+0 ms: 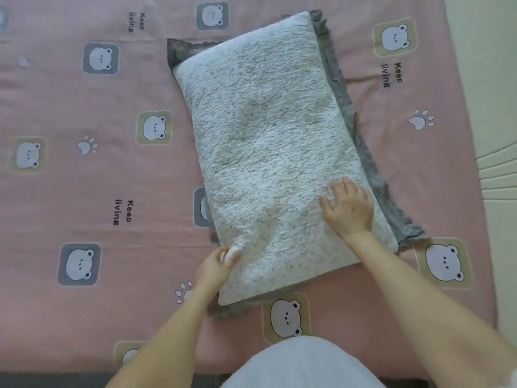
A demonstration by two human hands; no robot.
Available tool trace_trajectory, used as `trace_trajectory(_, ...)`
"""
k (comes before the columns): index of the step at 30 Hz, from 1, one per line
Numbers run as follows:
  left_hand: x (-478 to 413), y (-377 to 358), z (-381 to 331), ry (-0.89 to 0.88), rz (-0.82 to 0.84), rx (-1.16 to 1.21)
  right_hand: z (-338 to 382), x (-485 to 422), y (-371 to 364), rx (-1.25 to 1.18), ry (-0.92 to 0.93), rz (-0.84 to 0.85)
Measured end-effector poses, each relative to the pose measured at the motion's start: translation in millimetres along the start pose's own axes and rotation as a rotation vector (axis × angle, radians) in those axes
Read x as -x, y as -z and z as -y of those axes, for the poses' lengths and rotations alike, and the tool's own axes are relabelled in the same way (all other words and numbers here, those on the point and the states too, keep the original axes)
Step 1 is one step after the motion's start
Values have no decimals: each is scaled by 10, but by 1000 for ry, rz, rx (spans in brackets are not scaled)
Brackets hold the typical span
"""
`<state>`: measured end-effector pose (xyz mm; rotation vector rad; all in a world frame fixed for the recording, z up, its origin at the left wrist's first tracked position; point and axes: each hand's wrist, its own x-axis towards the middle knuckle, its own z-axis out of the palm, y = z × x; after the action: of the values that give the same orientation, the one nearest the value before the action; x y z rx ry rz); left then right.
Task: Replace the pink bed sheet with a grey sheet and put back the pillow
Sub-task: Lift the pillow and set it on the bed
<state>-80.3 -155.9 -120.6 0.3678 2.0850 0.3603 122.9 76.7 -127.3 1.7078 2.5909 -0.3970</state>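
Observation:
A white fleecy pillow [268, 147] with a grey frilled underside lies slanted in the middle of the bed. Under it spreads the pink bed sheet [84, 191], printed with bear faces, paw marks and "Keep living". My left hand [216, 268] pinches the pillow's near-left edge, with the fabric bunched between its fingers. My right hand [348, 207] rests flat on the pillow's near-right part, fingers spread. No grey sheet is in view.
The bed's right edge runs down the right side, with pale cream flooring or mattress padding [495, 175] beyond it. My white clothing [302, 365] fills the bottom centre. A dark strip shows along the bed's near edge at bottom left.

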Motion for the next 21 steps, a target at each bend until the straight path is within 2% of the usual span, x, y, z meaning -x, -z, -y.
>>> trace_trajectory(3, -435, 181, -180, 61, -131, 196, -161, -449, 74, -13, -134, 119)
trace_trajectory(6, -860, 257, -541, 8, -157, 330, -275, -993, 79, -197, -247, 287)
trace_trajectory(8, -1061, 261, -874, -53, -171, 351, -231, -1344, 89, -355, -231, 327)
trace_trajectory(11, -1340, 199, -1177, 12, -256, 314, -89, -1673, -27, -397, -263, 369)
trace_trajectory(13, -1412, 157, -1230, 38, -333, 278, 24, -1676, -141, -348, -294, 305)
trace_trajectory(16, -1358, 145, -1146, -10, -404, 257, 170, -1430, -167, -353, -292, 112)
trace_trajectory(21, -950, 340, -1143, -169, -369, 445, 387, -1045, 324, -351, -284, 7)
